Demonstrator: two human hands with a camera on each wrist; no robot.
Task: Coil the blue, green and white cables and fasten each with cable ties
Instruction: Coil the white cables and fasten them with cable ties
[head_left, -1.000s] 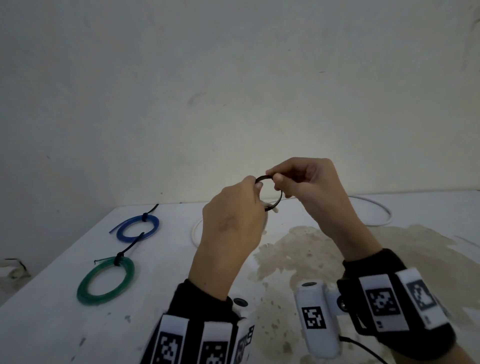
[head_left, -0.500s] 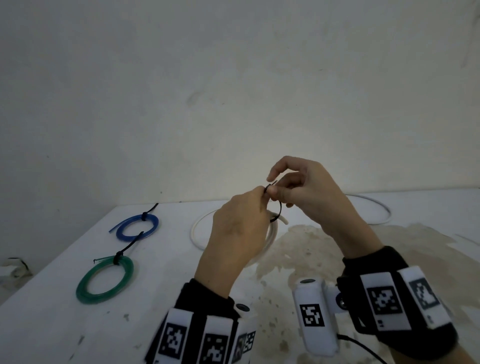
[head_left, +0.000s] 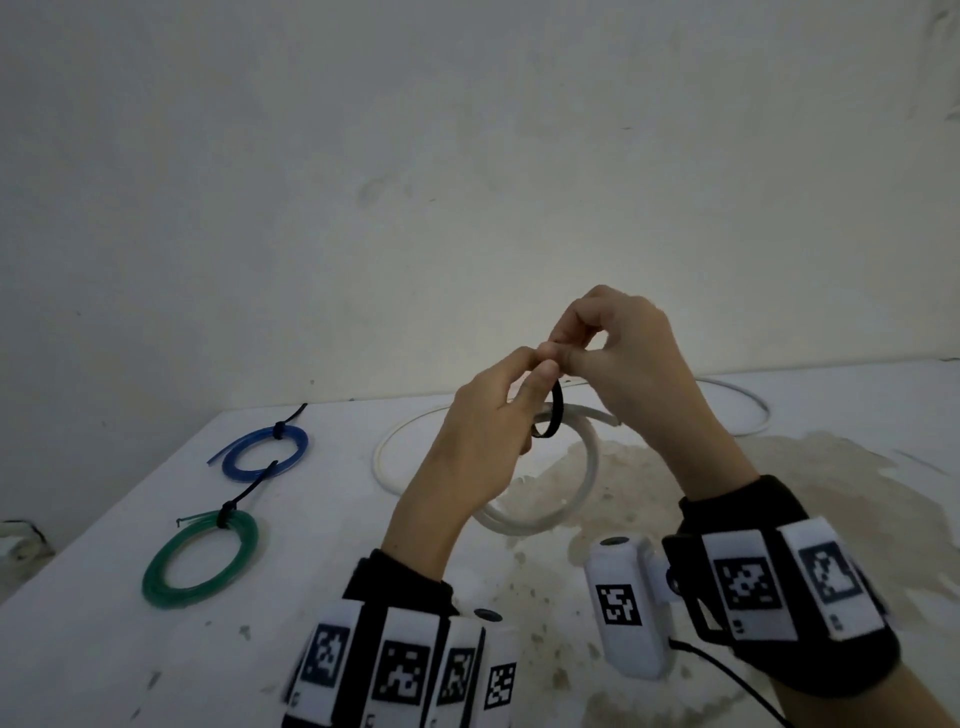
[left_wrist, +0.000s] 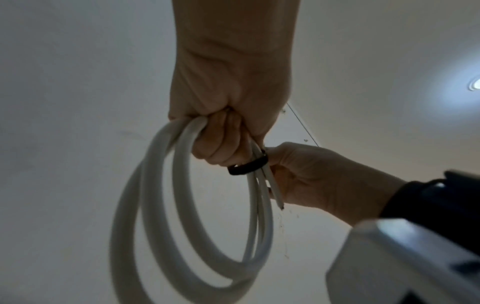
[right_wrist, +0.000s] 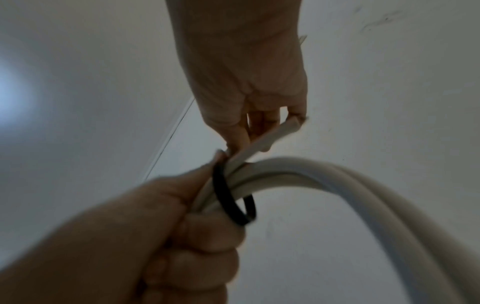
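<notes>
My left hand (head_left: 535, 376) is raised above the table and grips the white cable coil (left_wrist: 182, 205), whose loops hang below the fist (head_left: 571, 499). A black cable tie (head_left: 554, 415) circles the bundled strands loosely just beside the left fingers (left_wrist: 248, 167) (right_wrist: 230, 202). My right hand (head_left: 563, 353) meets the left one from the right, with thumb and forefinger pinching the tie's upper end. A cut end of the white cable (right_wrist: 283, 129) sticks out by the right fingers (right_wrist: 262, 121). The tie's head is hidden behind the fingers.
On the white table (head_left: 104, 649), at the left, lie a blue coil (head_left: 265, 452) and a green coil (head_left: 200, 561), each bound with a black tie. More white cable (head_left: 753, 410) trails along the back. A brown stain (head_left: 675, 483) covers the right side.
Both hands have drawn together and risen slightly. The tie's loop has shrunk from a wide ring between the hands to a narrow one around the white strands.
</notes>
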